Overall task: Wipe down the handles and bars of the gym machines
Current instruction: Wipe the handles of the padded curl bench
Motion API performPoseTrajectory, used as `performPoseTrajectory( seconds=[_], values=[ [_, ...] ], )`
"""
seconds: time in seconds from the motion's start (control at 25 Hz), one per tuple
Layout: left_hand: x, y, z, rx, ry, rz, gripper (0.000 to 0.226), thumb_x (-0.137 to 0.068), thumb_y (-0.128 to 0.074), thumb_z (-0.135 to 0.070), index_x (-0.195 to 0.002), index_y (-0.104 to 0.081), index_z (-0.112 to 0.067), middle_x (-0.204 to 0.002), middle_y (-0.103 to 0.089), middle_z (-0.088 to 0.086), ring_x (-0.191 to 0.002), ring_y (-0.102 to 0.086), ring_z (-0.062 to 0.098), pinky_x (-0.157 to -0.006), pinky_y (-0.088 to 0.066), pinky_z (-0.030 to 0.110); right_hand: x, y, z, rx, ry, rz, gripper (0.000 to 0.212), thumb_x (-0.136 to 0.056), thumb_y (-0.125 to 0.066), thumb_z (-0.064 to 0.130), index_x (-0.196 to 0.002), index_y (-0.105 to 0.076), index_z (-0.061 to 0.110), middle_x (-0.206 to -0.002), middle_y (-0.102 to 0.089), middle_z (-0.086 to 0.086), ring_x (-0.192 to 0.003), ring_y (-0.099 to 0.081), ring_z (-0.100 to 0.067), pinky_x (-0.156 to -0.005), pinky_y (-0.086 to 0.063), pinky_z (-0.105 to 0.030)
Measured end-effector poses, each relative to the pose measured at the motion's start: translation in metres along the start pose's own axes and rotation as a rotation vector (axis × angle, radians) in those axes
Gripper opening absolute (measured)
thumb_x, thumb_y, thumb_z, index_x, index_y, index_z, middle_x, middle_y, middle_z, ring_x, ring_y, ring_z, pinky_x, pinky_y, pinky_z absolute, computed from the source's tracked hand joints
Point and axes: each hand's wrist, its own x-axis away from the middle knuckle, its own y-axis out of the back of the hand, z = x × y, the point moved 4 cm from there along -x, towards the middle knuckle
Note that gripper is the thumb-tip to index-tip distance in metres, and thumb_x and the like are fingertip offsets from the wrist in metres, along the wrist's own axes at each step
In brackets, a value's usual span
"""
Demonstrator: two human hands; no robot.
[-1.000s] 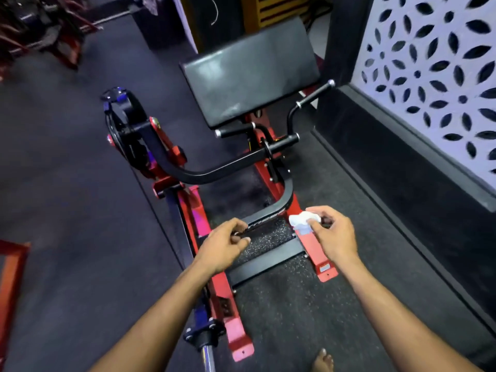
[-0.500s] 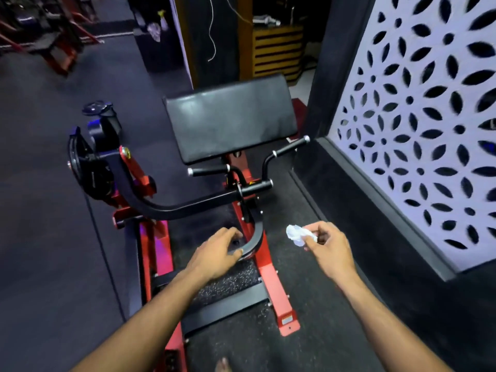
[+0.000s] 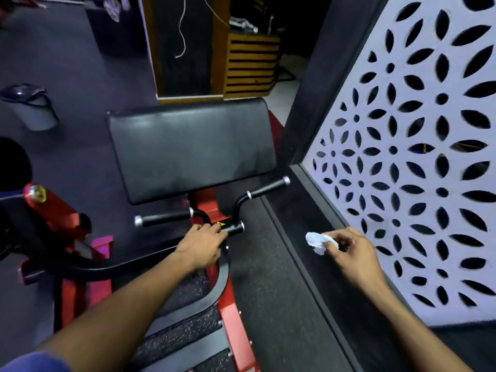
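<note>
Your left hand (image 3: 201, 244) rests on the black crossbar (image 3: 233, 228) of a red-framed curl machine (image 3: 230, 315), fingers laid over the bar at the point where its two handles branch off; from this angle you cannot tell whether they wrap fully round it. Your right hand (image 3: 351, 252) hangs well to the right of the machine, over the dark floor strip beside the wall, with thumb and fingertips pinching a crumpled white wipe (image 3: 318, 241) that touches nothing else. The left handle (image 3: 163, 218) runs out to the left, just beyond your left hand, and the right handle (image 3: 268, 187) angles up and away to the far right, each tipped with a silver cap. The black arm pad (image 3: 192, 150) tilts above both handles on the far side. A perforated white wall panel (image 3: 418, 162) with a leaf-shaped cutout pattern fills the right side. At far left a grey bin (image 3: 31, 107) stands on the dark floor, and a slatted wooden crate (image 3: 252, 65) sits at the far centre.
</note>
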Motion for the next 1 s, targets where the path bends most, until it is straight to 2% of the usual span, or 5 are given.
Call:
performPoseTrajectory(
  seconds=[0.32,0.48,0.76,0.88,1.0],
  values=[
    [-0.104,-0.057,0.036,-0.247,-0.026,-0.057,0.076,-0.069,-0.081,-0.037,-0.139,-0.062,-0.014,-0.147,-0.055,0.013,-0.134,-0.054,0.032,-0.109,-0.043,0.058,-0.149,-0.051,-0.053,0.099,0.083,0.062,0.02,-0.088,-0.074,0.009,-0.096,-0.076,0.028,-0.093,-0.063,0.016,-0.089,-0.059,0.012,-0.071,-0.042,-0.002],
    [-0.197,-0.036,0.067,-0.405,-0.028,-0.309,0.068,-0.092,-0.037,-0.027,-0.158,-0.035,-0.014,-0.167,-0.026,0.014,-0.155,-0.024,0.033,-0.12,-0.022,0.064,-0.228,-0.087,-0.074,0.125,0.198,0.052,0.021,-0.087,-0.072,0.002,-0.095,-0.076,0.021,-0.091,-0.059,0.012,-0.089,-0.058,0.01,-0.072,-0.04,-0.001],
    [-0.318,0.002,0.105,-0.473,-0.152,-0.467,0.072,-0.089,-0.05,-0.039,-0.158,-0.039,-0.022,-0.169,-0.021,0.013,-0.157,-0.02,0.031,-0.121,-0.014,0.067,-0.312,-0.144,-0.089,0.202,0.57,0.189,0.026,-0.087,-0.064,-0.002,-0.101,-0.069,0.018,-0.115,-0.058,0.01,-0.102,-0.062,-0.012,-0.087,-0.056,-0.039],
    [-0.325,-0.01,0.113,-0.441,-0.195,-0.585,0.064,-0.097,-0.042,-0.043,-0.157,-0.041,-0.02,-0.168,-0.024,0.013,-0.156,-0.022,0.031,-0.121,-0.017,0.066,-0.323,-0.172,-0.116,0.345,0.77,0.268,0.029,-0.091,-0.063,0.005,-0.115,-0.068,0.02,-0.13,-0.063,0.006,-0.129,-0.054,-0.017,-0.107,-0.043,-0.045],
    [-0.32,-0.007,0.11,-0.404,-0.191,-0.597,0.063,-0.1,-0.042,-0.047,-0.157,-0.041,-0.021,-0.168,-0.025,0.012,-0.156,-0.021,0.03,-0.121,-0.019,0.065,-0.334,-0.185,-0.119,0.326,0.816,0.22,0.029,-0.095,-0.053,0.014,-0.119,-0.069,0.013,-0.123,-0.067,0.001,-0.118,-0.059,-0.019,-0.108,-0.041,-0.046]
  ],
)
